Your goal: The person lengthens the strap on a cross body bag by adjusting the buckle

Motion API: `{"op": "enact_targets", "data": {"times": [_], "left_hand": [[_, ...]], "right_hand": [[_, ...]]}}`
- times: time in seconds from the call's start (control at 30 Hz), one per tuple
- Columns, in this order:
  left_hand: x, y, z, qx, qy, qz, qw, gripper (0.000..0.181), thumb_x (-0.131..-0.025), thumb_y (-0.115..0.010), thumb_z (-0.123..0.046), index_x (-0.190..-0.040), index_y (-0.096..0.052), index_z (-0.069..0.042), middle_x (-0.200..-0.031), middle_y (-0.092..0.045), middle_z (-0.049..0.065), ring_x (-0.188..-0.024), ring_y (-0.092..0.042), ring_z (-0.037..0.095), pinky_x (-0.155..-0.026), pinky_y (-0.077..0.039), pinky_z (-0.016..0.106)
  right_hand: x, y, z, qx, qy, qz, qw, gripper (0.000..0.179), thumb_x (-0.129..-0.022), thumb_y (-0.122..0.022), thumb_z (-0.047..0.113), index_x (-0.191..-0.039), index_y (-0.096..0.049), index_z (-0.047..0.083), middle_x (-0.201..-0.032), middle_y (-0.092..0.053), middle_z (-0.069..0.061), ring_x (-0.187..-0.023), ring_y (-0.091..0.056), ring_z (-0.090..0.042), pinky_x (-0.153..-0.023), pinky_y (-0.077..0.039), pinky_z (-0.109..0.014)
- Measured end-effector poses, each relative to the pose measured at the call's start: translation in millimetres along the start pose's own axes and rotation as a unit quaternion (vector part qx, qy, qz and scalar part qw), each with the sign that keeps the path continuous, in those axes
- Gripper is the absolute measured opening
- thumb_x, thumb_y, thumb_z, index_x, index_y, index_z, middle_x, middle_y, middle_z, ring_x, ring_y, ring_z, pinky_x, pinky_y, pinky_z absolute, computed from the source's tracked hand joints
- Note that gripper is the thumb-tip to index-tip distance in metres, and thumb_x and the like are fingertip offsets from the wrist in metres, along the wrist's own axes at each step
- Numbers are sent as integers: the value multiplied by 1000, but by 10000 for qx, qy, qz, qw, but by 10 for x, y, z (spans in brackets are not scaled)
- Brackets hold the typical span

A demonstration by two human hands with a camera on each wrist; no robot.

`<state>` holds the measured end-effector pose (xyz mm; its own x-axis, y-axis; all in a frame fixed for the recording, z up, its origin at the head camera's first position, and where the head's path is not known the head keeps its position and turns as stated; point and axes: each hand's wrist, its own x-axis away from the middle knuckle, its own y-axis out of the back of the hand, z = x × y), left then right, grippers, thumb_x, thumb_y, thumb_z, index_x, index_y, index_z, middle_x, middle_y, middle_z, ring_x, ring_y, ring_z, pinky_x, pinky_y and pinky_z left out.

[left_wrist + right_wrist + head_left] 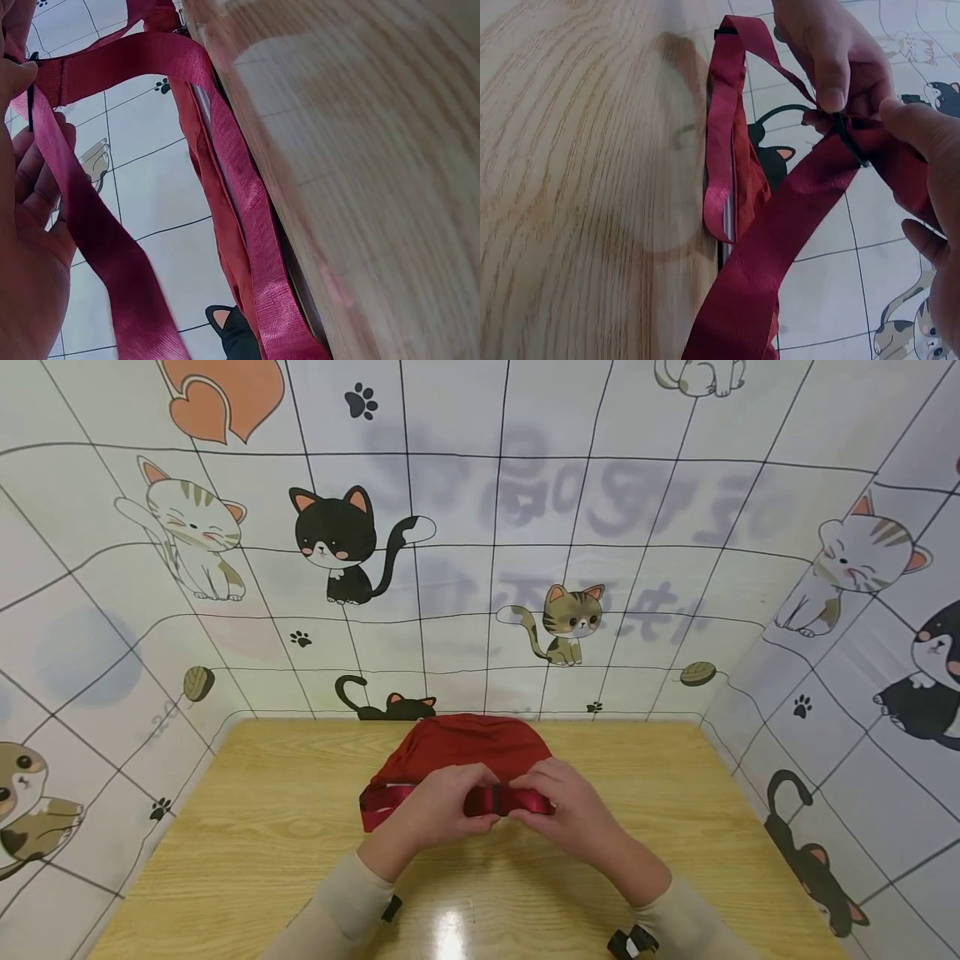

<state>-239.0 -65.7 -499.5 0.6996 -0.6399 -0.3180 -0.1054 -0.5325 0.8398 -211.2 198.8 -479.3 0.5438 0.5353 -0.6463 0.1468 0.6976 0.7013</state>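
I see the left hand [447, 803] and right hand [567, 810] pinching the red strap [795, 214] at its black slider [850, 141]; it should handle light and limp, so grip near the slider.

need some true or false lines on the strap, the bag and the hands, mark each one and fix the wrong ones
1. The left hand and right hand both hold the strap. True.
2. The slider on the strap is white. False: it is black.
3. The red bag rests on the wooden table. True.
4. The red bag lies nearer the person than the hands do. False: its main body lies beyond them.
5. The backdrop behind the table is plain. False: it is printed with cats and grid lines.
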Motion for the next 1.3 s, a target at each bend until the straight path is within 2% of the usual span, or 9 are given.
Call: {"op": "enact_targets", "data": {"times": [0.2, 0.27, 0.33, 0.43, 0.57, 0.73, 0.9, 1.07, 1.3], "left_hand": [[32, 27, 47, 93, 155, -23, 9998, 44, -94, -90, -35, -129, -67, -23, -112, -72, -12, -98, -65, 4, -91, -58, 31], [41, 32, 70, 110, 153, -64, 9998, 43, -93, -90, -34, -128, -67, -23, -112, -72, -12, -99, -66, 3, -92, -58, 32], [45, 37, 88, 104, 126, -98, 9998, 43, -93, -91, -33, -127, -67, -22, -112, -72, -13, -100, -66, 3, -92, -58, 32], [42, 42, 96, 83, 105, -89, 9999, 43, -92, -91, -33, -126, -67, -22, -110, -72, -13, -97, -65, 3, -89, -57, 31], [34, 41, 80, 32, 78, 11, 10000, 42, -92, -91, -33, -126, -67, -23, -105, -70, -15, -92, -61, 4, -83, -55, 29], [21, 36, 41, -54, -37, 87, 9999, 43, -92, -91, -31, -125, -66, -24, -103, -69, -15, -91, -61, 6, -81, -54, 28], [13, 35, 23, -84, -85, 69, 9999, 43, -92, -92, -32, -125, -65, -25, -104, -69, -15, -91, -62, 8, -81, -54, 28], [17, 30, 45, -124, -26, 66, 9999, 42, -92, -90, -32, -125, -65, -26, -104, -68, -15, -91, -61, 7, -81, -54, 28], [39, 47, 98, -88, 33, -5, 10000, 41, -92, -91, -32, -125, -67, -23, -109, -71, -13, -93, -64, 8, -84, -56, 31]], "right_hand": [[93, 107, -49, -964, -460, -529, 9929, 46, -78, -99, 0, -119, -80, 11, -108, -74, -2, -95, -64, -16, -79, -56, -18], [131, 125, -69, -1369, -668, -629, 9863, 47, -79, -97, -5, -120, -80, 10, -109, -73, -4, -95, -65, -18, -80, -59, -19], [157, 135, -91, -1508, -784, -555, 9839, 48, -81, -96, -5, -123, -78, 10, -111, -73, -4, -95, -65, -17, -81, -61, -22], [148, 140, -102, -1167, -716, -136, 9905, 49, -85, -96, 4, -129, -75, 11, -116, -72, -1, -99, -64, -16, -83, -60, -26], [43, 118, -41, -218, -501, 556, 9970, 51, -87, -98, 27, -130, -74, 13, -113, -73, 4, -99, -63, -14, -85, -56, -38], [-116, 49, 92, 779, -662, 1285, 9864, 51, -87, -96, 41, -126, -75, 15, -106, -73, 6, -95, -61, -11, -85, -53, -39], [-184, 3, 159, 1265, -647, 1480, 9787, 42, -87, -97, 38, -117, -78, 15, -99, -72, 7, -87, -59, -10, -80, -50, -35], [-140, 2, 124, 1000, -708, 1241, 9847, 39, -87, -97, 31, -116, -78, 14, -98, -72, 7, -85, -58, -11, -77, -50, -33], [-3, 94, 25, -54, -1164, 737, 9904, 34, -88, -96, 21, -117, -78, 17, -101, -70, 11, -84, -58, -8, -68, -51, -27]]}}
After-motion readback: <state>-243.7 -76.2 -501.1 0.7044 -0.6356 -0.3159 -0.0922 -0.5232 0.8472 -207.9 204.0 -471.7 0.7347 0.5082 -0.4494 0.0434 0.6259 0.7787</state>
